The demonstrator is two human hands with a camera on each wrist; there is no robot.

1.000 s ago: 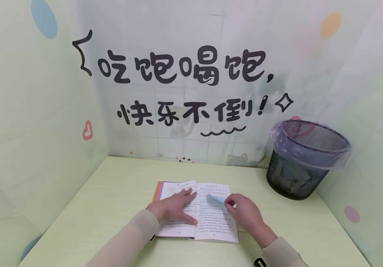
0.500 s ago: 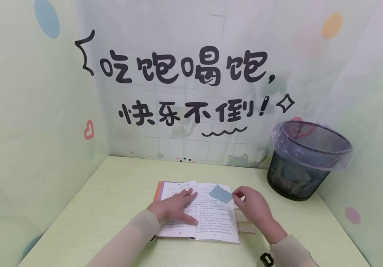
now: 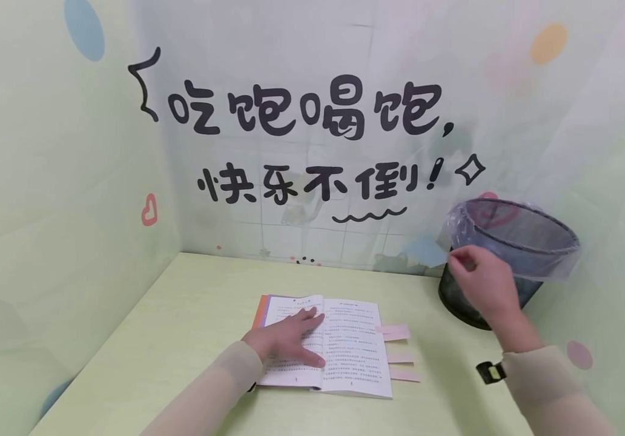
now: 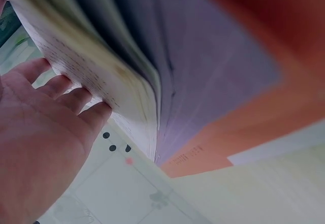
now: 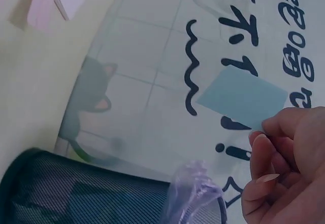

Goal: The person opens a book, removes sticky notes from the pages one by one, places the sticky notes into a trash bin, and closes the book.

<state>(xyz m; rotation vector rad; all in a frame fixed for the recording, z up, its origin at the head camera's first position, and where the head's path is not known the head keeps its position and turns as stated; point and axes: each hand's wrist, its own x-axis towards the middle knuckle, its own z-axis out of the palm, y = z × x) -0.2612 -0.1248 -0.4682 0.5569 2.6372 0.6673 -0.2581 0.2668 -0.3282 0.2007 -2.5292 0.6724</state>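
An open book [image 3: 350, 357] lies on the table, its orange and purple cover showing at the left edge. My left hand [image 3: 287, 339] rests spread on the left page, fingers near the spine; the left wrist view shows those fingers [image 4: 94, 117] against the printed page. Up and to the right, my right hand [image 3: 481, 281] pinches a blue sticky note [image 3: 426, 251] by one corner between thumb and index finger. In the right wrist view the blue note hangs flat in the air beyond the fingertips, in front of the wall lettering.
Several pink paper tabs [image 3: 402, 358] stick out from the book's right edge. A black mesh wastebasket [image 3: 530, 284] with a clear purplish liner stands at the back right, just behind my right hand. Printed walls [image 3: 301, 48] enclose the table [image 3: 198, 303] at the back and sides.
My right hand has lifted the blue sticky note off the right page and carried it up and right, to the wastebasket's left side. The pink tabs came into view. My left hand stays put.
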